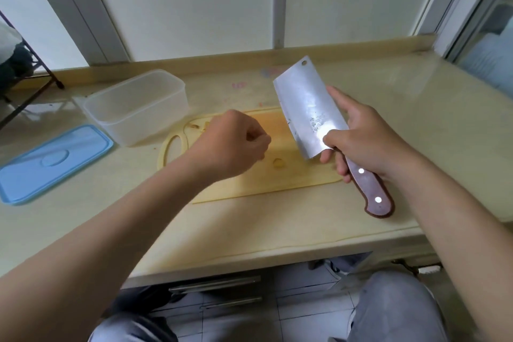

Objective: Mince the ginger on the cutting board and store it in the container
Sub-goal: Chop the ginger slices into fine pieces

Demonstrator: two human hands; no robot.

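A pale yellow cutting board [258, 180] lies on the counter. A small round slice of ginger [278, 162] rests near its middle, and a few scraps [194, 126] lie by its far left corner. My left hand [230, 144] hovers over the board with its fingers curled; whether it holds ginger is hidden. My right hand [366, 139] grips a cleaver [308, 108] by its wooden handle, thumb on the blade, which is lifted above the board's right side. An open clear plastic container [136, 105] stands left of the board.
The container's blue lid [52, 164] lies flat at the counter's left end. A dark metal rack [27, 75] stands at the far left. A window frame runs behind the counter, whose front edge is near my knees.
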